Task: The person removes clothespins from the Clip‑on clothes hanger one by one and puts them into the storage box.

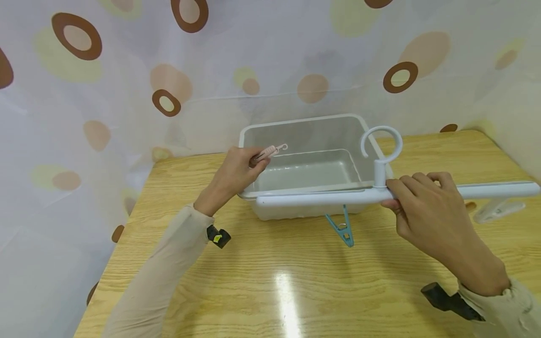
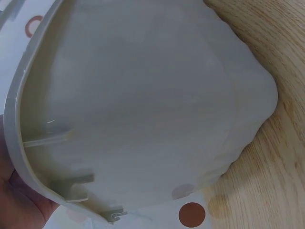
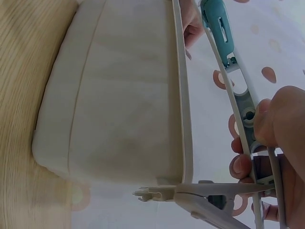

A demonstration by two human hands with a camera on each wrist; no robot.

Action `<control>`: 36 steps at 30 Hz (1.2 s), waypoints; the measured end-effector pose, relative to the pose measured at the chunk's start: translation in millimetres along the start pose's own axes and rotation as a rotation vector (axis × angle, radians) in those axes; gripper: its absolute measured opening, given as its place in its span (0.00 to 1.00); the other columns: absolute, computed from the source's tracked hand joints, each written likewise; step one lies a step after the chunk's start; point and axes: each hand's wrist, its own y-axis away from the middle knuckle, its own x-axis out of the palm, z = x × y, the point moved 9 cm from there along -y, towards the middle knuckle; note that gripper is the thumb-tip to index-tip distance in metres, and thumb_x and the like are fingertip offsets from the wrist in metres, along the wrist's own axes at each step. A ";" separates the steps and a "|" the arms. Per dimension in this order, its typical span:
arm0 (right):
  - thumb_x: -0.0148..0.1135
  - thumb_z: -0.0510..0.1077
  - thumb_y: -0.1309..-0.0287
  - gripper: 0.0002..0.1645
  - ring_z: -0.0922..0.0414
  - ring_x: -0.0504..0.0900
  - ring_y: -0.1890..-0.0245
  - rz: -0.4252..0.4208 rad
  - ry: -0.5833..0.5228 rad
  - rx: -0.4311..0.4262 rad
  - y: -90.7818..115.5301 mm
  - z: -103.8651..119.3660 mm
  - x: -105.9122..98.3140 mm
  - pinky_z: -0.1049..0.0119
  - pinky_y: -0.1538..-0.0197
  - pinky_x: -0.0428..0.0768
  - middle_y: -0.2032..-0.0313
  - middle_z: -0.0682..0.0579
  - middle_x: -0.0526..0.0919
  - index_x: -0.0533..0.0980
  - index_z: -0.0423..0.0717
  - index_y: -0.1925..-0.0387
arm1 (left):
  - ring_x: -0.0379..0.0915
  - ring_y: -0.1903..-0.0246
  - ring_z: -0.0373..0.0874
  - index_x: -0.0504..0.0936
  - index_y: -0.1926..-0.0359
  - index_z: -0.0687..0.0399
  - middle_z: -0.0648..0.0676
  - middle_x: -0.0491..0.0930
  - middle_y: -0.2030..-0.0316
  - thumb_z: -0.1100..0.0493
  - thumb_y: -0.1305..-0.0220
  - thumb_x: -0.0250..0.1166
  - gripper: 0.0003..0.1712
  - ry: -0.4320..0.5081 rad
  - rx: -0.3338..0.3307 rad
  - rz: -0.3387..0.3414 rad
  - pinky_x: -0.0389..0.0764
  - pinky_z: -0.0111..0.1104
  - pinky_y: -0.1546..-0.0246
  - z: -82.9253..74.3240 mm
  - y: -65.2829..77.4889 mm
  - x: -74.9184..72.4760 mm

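Note:
My left hand [image 1: 234,171] pinches a small pink clip with a hook [image 1: 267,153] over the left side of a pale plastic bin [image 1: 302,122]. In the left wrist view the bin's outer wall hides that clip. My right hand [image 1: 435,216] grips a white clip hanger [image 1: 313,198] by its bar, close beside the round hook [image 1: 397,143]. The bar crosses in front of the bin's near rim. Beneath it hang a blue clip [image 1: 345,233] on the left and a white clip [image 1: 498,211] on the right; the white clip shows closer in the right wrist view.
The bin stands on a wood-grain table [image 1: 236,286], near its back edge. Behind and to the left hangs a white cloth [image 1: 262,51] with brown and beige oval shapes. A black wrist device [image 1: 217,236] sits under the left sleeve cuff, another [image 1: 448,300] under the right.

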 end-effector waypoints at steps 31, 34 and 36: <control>0.34 0.56 0.25 0.33 0.43 0.75 0.78 -0.020 -0.009 -0.025 2.3 1.8 -1.0 0.42 0.65 0.68 0.77 0.42 0.78 0.73 0.34 0.69 | 0.53 0.83 0.38 0.76 0.75 0.58 0.48 0.62 0.85 0.62 0.33 0.61 0.12 -0.048 -0.032 0.162 0.57 0.29 0.79 2.2 -6.2 23.9; 0.34 0.56 0.24 0.33 0.43 0.75 0.78 -0.018 -0.009 -0.028 2.4 2.1 -1.0 0.42 0.65 0.68 0.77 0.42 0.77 0.72 0.34 0.69 | 0.53 0.83 0.37 0.76 0.75 0.58 0.48 0.61 0.85 0.62 0.33 0.60 0.12 -0.062 -0.026 0.183 0.58 0.29 0.79 0.7 -6.6 25.8; 0.34 0.56 0.24 0.33 0.43 0.75 0.78 -0.017 -0.009 -0.028 2.4 2.2 -1.1 0.43 0.65 0.68 0.78 0.42 0.77 0.72 0.34 0.69 | 0.54 0.84 0.37 0.76 0.75 0.59 0.48 0.61 0.85 0.62 0.33 0.60 0.12 -0.067 -0.029 0.193 0.58 0.29 0.79 0.3 -6.9 26.5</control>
